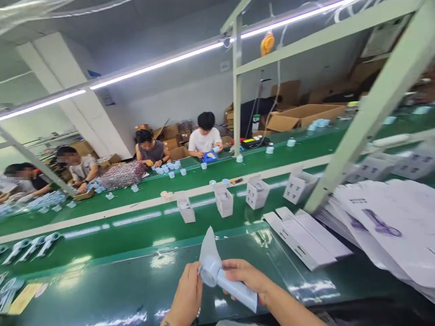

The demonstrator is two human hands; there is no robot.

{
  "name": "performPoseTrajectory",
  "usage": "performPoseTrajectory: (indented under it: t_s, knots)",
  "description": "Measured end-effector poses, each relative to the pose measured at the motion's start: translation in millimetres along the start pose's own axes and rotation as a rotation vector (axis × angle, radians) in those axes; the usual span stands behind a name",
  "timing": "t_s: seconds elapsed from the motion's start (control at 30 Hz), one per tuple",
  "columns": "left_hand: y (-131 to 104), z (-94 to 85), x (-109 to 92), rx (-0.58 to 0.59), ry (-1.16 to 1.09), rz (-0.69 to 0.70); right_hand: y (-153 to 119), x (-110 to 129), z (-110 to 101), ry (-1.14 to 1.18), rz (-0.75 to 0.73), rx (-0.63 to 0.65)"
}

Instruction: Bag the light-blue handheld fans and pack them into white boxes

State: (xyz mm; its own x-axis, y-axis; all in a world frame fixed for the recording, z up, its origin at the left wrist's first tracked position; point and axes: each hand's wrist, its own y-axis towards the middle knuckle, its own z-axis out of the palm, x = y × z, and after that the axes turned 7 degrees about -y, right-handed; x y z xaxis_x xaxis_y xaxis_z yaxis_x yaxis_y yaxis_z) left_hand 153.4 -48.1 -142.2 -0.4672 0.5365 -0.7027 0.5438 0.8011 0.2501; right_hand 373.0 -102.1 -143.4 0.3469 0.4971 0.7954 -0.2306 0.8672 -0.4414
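Low in the middle of the head view is a light-blue handled device (237, 290) with a round head and a thick, straight handle. A thin, whitish plastic bag (210, 246) rises to a point above the head and seems to wrap it. My right hand (246, 277) is closed around the handle near the head, thumb on top. At the left side of the head, my left hand (188, 290) pinches the bag's edge with thumb and fingers. Whether those fingers also grip the device itself is hidden.
Flattened white cartons (307, 237) and a stack of printed white boxes (380, 226) lie to the right. Several small open boxes (224, 203) line the green conveyor (136, 224). Similar devices (47, 243) lie left. Co-workers (205, 140) sit across; a slanted post (370, 108) stands right.
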Motion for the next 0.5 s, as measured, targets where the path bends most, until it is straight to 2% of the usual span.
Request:
performPoseTrajectory:
  t_s: [0.17, 0.27, 0.3, 0.37, 0.43, 0.5]
  knots:
    - [49, 35.8, -16, -0.057, -0.036, 0.048, -4, -24, -12, 0.068, -0.017, -0.155]
    - [72, 44.9, -28, 0.009, -0.134, 0.108, -9, -35, -22, 0.125, -0.021, -0.249]
    - [78, 45.3, -30, 0.043, -0.17, 0.078, -12, -36, -26, 0.147, -0.03, -0.271]
    - [86, 44.6, -32, 0.145, -0.285, -0.082, -20, -34, -35, 0.177, -0.067, -0.279]
    - [91, 45.3, -31, 0.324, -0.481, -0.28, -27, -29, -42, 0.175, -0.113, -0.251]
    - [93, 50.4, -29, 0.454, -0.667, -0.407, -33, -24, -46, 0.16, -0.146, -0.231]
